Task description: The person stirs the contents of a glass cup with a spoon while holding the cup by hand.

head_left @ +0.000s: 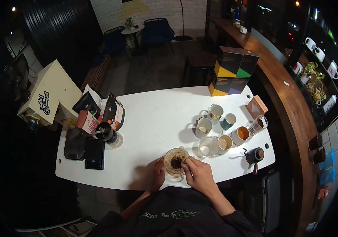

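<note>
A round glass vessel [170, 167] with dark coffee grounds [176, 162] inside stands near the front edge of the white table [149, 118]. My left hand [158, 175] is curled against its left side. At its right rim is my right hand [197, 173], fingers pinched together; what they hold is too small to make out. Just to the right stands a glass cup [208, 146], with a beige-filled mug [224, 143] beside it. Behind them are a mug with orange inside [240, 135] and several other cups.
A black kettle [254, 155] is at the right, near a glass of dark contents [258, 125]. Stacked boxes [235, 71] rise at the back right. On the left are a black scale [95, 155], a grinder [105, 132], coffee bags and a cream machine [48, 96].
</note>
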### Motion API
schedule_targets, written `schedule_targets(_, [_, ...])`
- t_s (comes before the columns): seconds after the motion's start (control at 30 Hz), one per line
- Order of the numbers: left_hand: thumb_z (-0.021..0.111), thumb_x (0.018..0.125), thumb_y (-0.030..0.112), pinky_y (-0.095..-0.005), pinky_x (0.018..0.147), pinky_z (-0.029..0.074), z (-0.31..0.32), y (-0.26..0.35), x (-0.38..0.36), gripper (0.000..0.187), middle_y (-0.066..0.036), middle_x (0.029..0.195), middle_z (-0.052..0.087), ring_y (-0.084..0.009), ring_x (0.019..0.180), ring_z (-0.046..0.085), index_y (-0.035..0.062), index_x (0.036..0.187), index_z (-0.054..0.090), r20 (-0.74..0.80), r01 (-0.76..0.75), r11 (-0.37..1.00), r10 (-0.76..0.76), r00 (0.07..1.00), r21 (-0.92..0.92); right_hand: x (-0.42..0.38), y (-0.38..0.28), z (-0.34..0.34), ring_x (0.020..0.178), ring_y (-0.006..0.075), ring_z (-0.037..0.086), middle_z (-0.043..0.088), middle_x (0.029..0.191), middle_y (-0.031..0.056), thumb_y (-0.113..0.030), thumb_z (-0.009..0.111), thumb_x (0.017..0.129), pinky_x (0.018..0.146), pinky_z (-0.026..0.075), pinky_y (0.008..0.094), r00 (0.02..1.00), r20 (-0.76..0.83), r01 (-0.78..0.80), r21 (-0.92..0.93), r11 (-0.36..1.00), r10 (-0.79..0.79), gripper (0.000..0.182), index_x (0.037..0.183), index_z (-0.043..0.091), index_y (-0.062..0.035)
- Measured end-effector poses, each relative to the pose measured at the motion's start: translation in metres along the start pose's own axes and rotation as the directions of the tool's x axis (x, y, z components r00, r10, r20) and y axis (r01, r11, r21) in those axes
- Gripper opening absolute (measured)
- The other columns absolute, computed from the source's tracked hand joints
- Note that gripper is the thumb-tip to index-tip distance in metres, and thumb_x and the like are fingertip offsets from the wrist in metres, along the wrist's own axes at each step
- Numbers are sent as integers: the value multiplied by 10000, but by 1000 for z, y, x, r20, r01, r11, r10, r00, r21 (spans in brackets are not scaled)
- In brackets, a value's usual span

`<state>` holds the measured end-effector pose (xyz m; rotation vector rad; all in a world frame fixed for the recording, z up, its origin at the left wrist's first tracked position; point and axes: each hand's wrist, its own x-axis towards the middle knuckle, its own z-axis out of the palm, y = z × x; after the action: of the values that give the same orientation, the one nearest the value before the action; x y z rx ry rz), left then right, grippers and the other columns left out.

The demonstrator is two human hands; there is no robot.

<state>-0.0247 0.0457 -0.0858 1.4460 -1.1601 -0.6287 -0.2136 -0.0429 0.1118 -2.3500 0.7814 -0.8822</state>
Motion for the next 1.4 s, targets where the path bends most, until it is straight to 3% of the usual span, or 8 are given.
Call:
schedule_targets(0.8, [323,707,-224,-421,1216,360,-3,1,5,744,-209,1431,575,-353,1403,504,-44,1379,587,-29,-124,992,125,992,34,2,2,0,714,336,666,629,863,127,-123,656,967,592,534,433,997,67,-32,-4,999,32,99,978,616,-33])
schedule_targets(1.0, [334,766,-206,-408,1195,385,-2,-2,3,669,-213,1400,596,-351,1375,533,-54,1366,590,-39,-93,995,95,995,44,2,0,0,711,334,667,627,856,125,-121,662,962,592,534,431,998,50,-30,-11,999,30,95,963,620,-36])
schedule_targets(1.07, [328,797,-199,-399,1167,418,-2,-12,0,632,-222,1365,614,-354,1335,570,-63,1355,590,-9,145,989,-145,989,-33,2,0,1,662,358,642,629,838,127,-82,676,944,572,504,437,999,39,-12,41,999,10,73,951,627,-29])
schedule_targets(1.1, [328,797,-199,-399,1167,418,-3,-10,0,632,-222,1365,614,-354,1335,570,-63,1355,590,-8,144,989,-144,990,-32,2,0,1,662,358,642,629,838,127,-82,676,944,572,504,437,999,38,-12,41,999,11,73,951,627,-29])
schedule_targets(1.3, [326,813,-194,-397,1161,424,-4,-6,4,609,-227,1366,617,-353,1330,575,-68,1344,596,5,101,995,-101,995,15,3,0,-1,665,359,647,632,844,128,-84,678,943,573,511,437,999,37,-3,26,1000,2,70,959,638,-28])
schedule_targets(1.37, [326,800,-203,-404,1176,406,-3,1,7,630,-221,1384,610,-346,1354,555,-58,1348,601,-31,-62,998,63,998,21,3,-1,-1,665,358,646,633,846,127,-83,677,944,573,511,436,999,39,-6,43,999,4,69,956,639,-28])
schedule_targets(1.4, [326,800,-203,-404,1176,406,-3,0,7,630,-221,1384,610,-346,1354,555,-58,1348,601,-30,-62,998,63,998,21,3,0,-1,665,358,646,633,846,127,-83,677,944,573,511,436,999,39,-7,43,999,5,69,956,639,-28])
